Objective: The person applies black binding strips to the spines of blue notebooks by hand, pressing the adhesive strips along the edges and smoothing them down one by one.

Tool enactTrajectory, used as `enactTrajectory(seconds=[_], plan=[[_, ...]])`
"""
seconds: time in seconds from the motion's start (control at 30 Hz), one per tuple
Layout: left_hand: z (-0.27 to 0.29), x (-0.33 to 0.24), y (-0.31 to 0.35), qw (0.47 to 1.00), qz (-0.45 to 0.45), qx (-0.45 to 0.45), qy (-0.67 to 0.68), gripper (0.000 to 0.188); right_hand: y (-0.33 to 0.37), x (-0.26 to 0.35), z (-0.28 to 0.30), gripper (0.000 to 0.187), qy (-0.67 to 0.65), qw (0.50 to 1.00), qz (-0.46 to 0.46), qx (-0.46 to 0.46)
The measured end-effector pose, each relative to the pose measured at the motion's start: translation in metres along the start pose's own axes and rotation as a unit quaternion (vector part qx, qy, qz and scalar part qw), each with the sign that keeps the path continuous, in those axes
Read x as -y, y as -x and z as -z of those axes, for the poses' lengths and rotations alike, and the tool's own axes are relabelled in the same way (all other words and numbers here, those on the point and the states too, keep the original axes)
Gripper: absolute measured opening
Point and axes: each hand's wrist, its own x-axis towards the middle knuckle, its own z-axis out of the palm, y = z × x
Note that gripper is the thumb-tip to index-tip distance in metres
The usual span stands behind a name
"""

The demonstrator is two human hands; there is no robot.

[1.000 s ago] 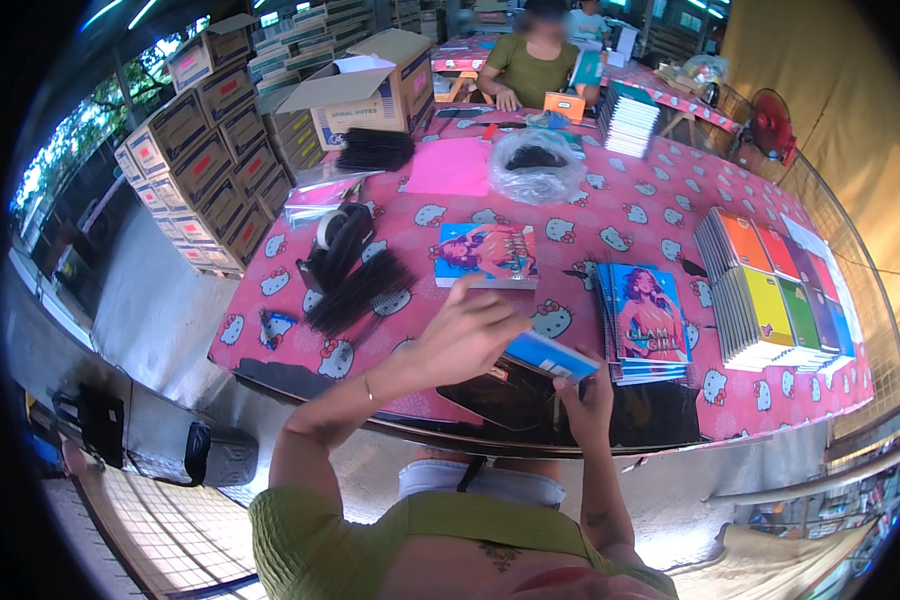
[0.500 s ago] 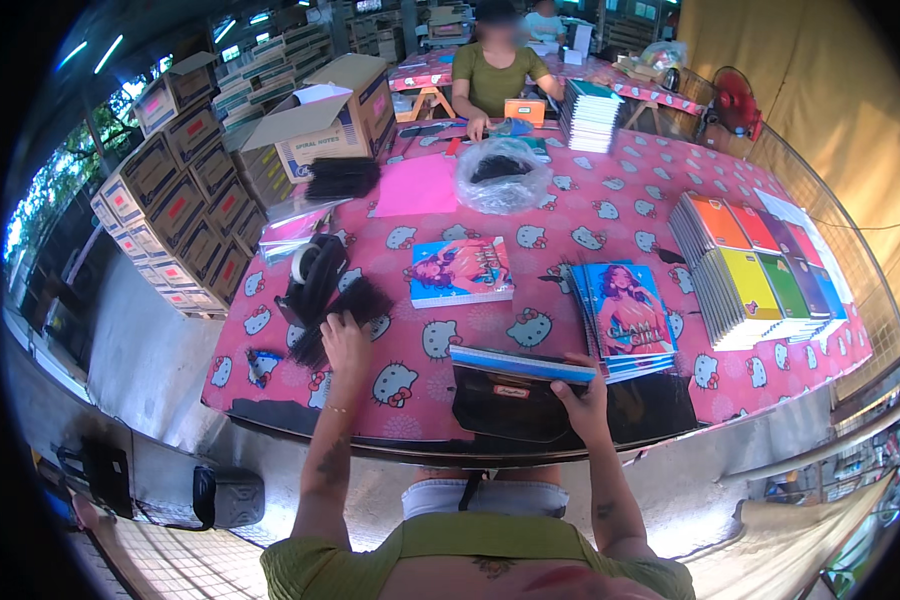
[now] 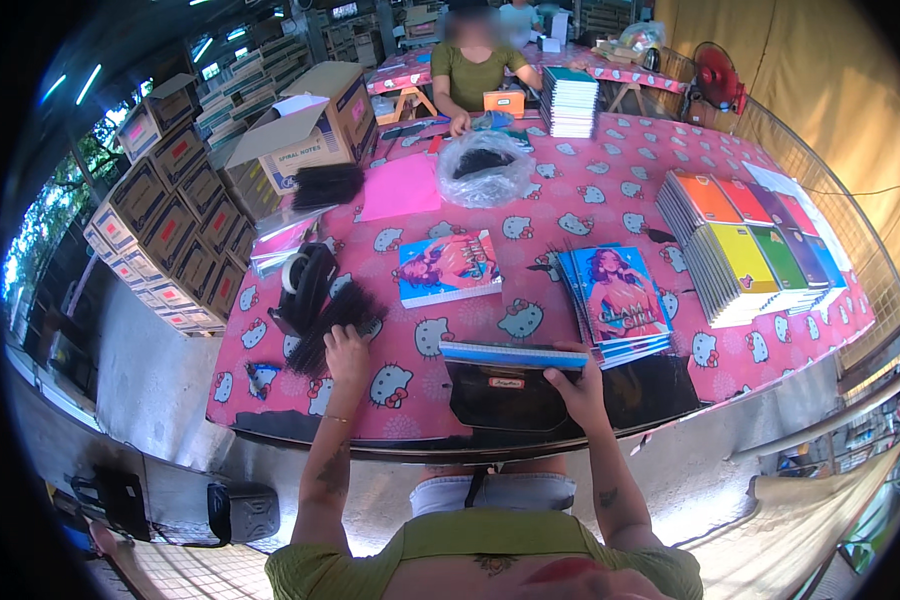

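My right hand [image 3: 577,388] grips a notebook [image 3: 515,356] by its right end, holding it on edge with its spine side up. It stands over a black pouch [image 3: 505,400] lying at the table's front edge. My left hand [image 3: 346,357] has its fingers curled down on the near side of a bundle of thin black binding coils [image 3: 342,318]; single coils are too fine to make out. Just beyond that bundle is a black tape dispenser [image 3: 305,285]. A stack of notebooks with an illustrated cover [image 3: 450,268] lies ahead, and another such stack [image 3: 625,300] is to the right.
Stacked colourful notebooks [image 3: 760,260] fill the table's right side. Farther off are a plastic bag of black coils [image 3: 485,170], pink sheets [image 3: 400,187], more black coils [image 3: 327,187] and an open carton [image 3: 310,150]. A co-worker [image 3: 475,75] sits across the pink patterned table [image 3: 570,222].
The view has shifted slightly. My left hand stays at the black coils and my right hand keeps its hold on the notebook, with little visible movement.
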Motion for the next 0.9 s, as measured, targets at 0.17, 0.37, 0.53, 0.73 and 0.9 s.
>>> enactTrajectory(seconds=[0.17, 0.37, 0.53, 0.73, 0.9], plan=[[0.003, 0.001, -0.003, 0.998, -0.022, -0.026, 0.051, 0.022, 0.000, 0.000, -0.001, 0.040, 0.014, 1.000, 0.014, -0.007], [0.015, -0.014, 0.007, 0.995, -0.081, -0.049, -0.003, 0.019, -0.004, -0.002, 0.004, 0.040, 0.023, 1.000, -0.004, 0.016], [0.005, -0.006, 0.009, 0.997, -0.052, -0.020, 0.050, 0.031, -0.006, -0.001, 0.001, 0.037, 0.007, 1.000, 0.019, 0.006], [0.010, -0.003, 0.003, 0.998, -0.060, -0.029, 0.012, 0.020, -0.007, 0.000, 0.004, 0.037, -0.005, 1.000, 0.002, 0.014], [0.018, 0.002, -0.011, 0.991, -0.097, -0.075, 0.055, 0.020, -0.008, 0.000, 0.014, 0.053, -0.034, 0.999, 0.003, 0.030]])
